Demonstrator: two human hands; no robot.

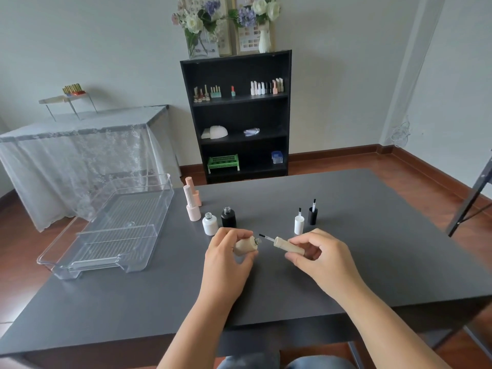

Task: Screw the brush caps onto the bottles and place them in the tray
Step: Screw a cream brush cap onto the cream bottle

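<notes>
Beige bottle (246,245) gripped in left hand (229,258); right hand (323,255) grips brush cap (288,245), tip beside its neck.

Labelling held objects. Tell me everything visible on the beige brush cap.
The beige brush cap is a matte, ribbed cylinder with a thin pale stem ending in dark bristles. The right hand pinches it, lying nearly level above the table, its bristle tip pointing left, just short of the open neck of the beige bottle in the left hand.
</notes>
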